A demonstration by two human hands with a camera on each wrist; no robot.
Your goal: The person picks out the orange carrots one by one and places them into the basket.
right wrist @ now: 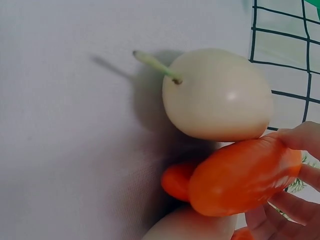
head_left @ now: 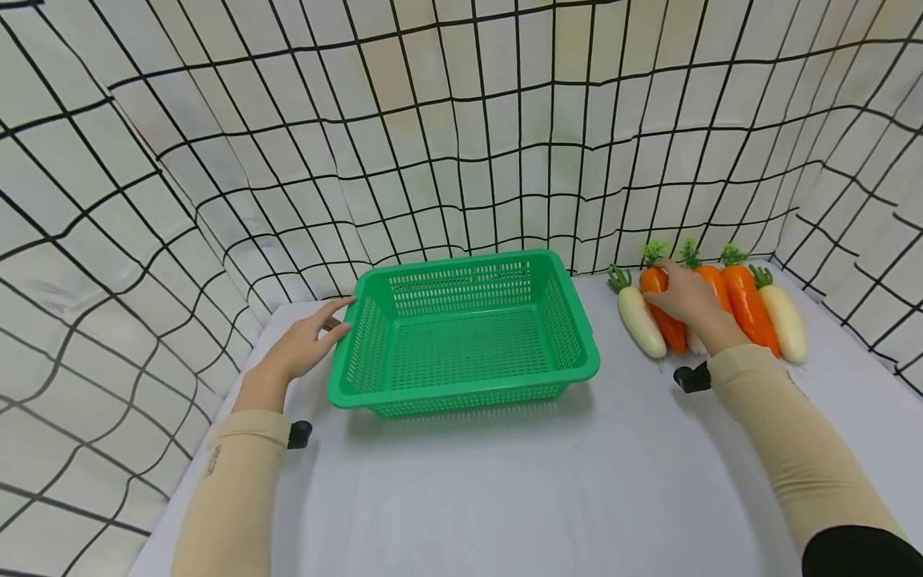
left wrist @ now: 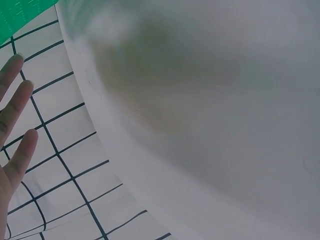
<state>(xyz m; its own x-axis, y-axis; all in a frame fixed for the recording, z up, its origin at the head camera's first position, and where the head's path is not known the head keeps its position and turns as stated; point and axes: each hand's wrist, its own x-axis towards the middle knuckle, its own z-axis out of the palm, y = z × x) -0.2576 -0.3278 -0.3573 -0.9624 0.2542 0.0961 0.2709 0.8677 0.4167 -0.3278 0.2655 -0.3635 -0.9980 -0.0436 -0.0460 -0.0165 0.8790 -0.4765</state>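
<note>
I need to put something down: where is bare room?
Widest: the table in front of the green basket, between the sleeves. A narrower strip parts the basket from the leftmost white radish. Crowded: carrots and radishes around the right hand.

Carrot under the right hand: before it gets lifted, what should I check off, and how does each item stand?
1. Grip on the carrot: ok; the right hand has thumb and fingers on either side of it.
2. Room around the carrot: not ok; it is packed close between a white radish and a second one.
3. Carrot off the table: cannot tell; its underside is hidden.
4. Basket upright, opening up: ok.
5. Basket steadied: cannot tell; the left hand has fingertips at its left rim, but how firmly they press is unclear.
</note>
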